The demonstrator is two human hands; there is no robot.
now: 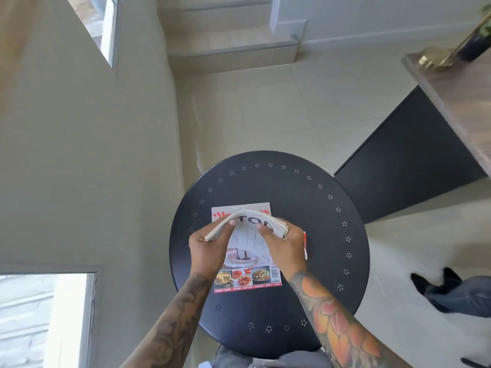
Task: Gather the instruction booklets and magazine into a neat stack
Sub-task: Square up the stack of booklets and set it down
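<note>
Pale paper instruction booklets (247,221), bowed upward, are pinched at each end by the left hand (210,247) and right hand (285,247), above the glossy food magazine (248,277) lying on the round black metal table (318,235).

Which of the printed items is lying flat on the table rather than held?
The magazine with food photos lies flat on the round black table. The booklets are held above it, bowed, between left hand and right hand.

Bare forearms, left forearm (175,322) with dark tattoos, right forearm (337,322) with orange floral tattoo, grey trousers (265,361)
</note>
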